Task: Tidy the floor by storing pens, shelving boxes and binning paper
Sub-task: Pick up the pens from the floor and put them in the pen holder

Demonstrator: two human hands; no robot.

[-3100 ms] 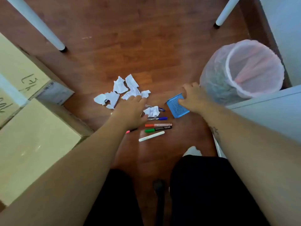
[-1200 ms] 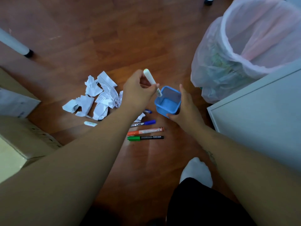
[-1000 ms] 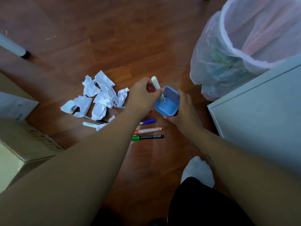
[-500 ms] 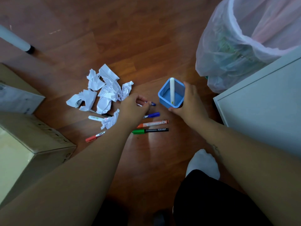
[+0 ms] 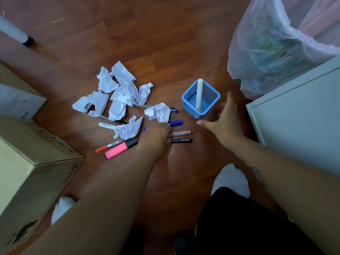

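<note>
Pens lie scattered on the brown wooden floor (image 5: pixel 165 43), mixed in with crumpled white paper scraps (image 5: pixel 121 96). The left hand (image 5: pixel 156 137) reaches down over the orange-capped marker (image 5: pixel 182 133) and the black-barrelled marker (image 5: pixel 182 140), its fingers hidden from view, so I cannot tell whether it has closed on anything. The right hand (image 5: pixel 224 120) hovers spread and empty just beside the blue mesh square pen holder (image 5: pixel 201 97), not touching it. One white marker (image 5: pixel 199 94) already leans inside that holder. A pink highlighter (image 5: pixel 120 148) and a red-capped pen (image 5: pixel 110 145) lie near the left wrist; a blue-capped pen (image 5: pixel 175 123) sits by a paper ball. Cardboard boxes (image 5: pixel 27 172) stand along the floor's left side, and the bag-lined waste bin (image 5: pixel 279 43) at its upper right.

Judging the risks: with the holder unsteadied, dropping a pen in could tip this light cup, already loaded off-centre. Grabbing blindly among paper could also scoop scraps in with pens, or roll round barrels away.
</note>
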